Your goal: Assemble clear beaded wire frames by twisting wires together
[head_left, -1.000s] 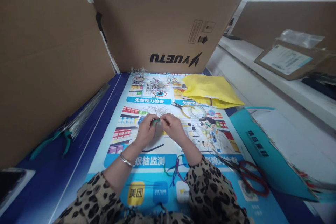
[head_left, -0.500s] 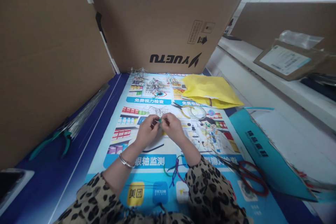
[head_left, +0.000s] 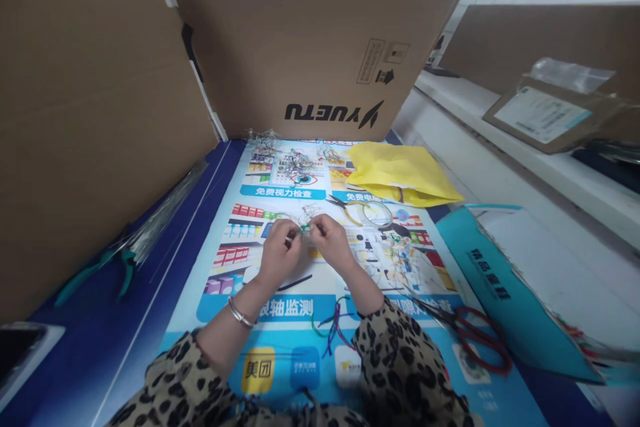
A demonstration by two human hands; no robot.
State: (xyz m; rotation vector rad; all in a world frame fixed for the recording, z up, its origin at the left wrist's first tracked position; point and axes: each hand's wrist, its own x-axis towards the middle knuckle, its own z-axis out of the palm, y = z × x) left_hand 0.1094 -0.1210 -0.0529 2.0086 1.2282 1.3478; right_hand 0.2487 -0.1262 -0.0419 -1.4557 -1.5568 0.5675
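Between my two hands, near the middle of the printed sheet, is a small green strand point(head_left: 305, 227) with thin wire around it. My left hand point(head_left: 281, 247) pinches it from the left, thumb and fingers pressed together. From the other side my right hand point(head_left: 327, 238) pinches its right end. Fine wire loops point(head_left: 310, 211) spread just beyond the fingertips. Closer to me, by the right forearm, lie several loose green, blue and purple cords point(head_left: 334, 328). The exact shape of the green piece is too small to make out.
Tangled wire pieces point(head_left: 300, 161) lie at the back. A yellow pouch point(head_left: 400, 170), small scissors point(head_left: 347, 207) and a tape roll point(head_left: 377, 215) are beyond my right hand. Red-handled scissors point(head_left: 483, 340) lie right; green-handled pliers point(head_left: 125, 267) and straight wires point(head_left: 165, 213) left. Cardboard point(head_left: 300, 33) stands behind.
My hands have drawn slightly apart, and more of the green strand shows between the fingertips. My left hand has turned a little. The other things stay put.
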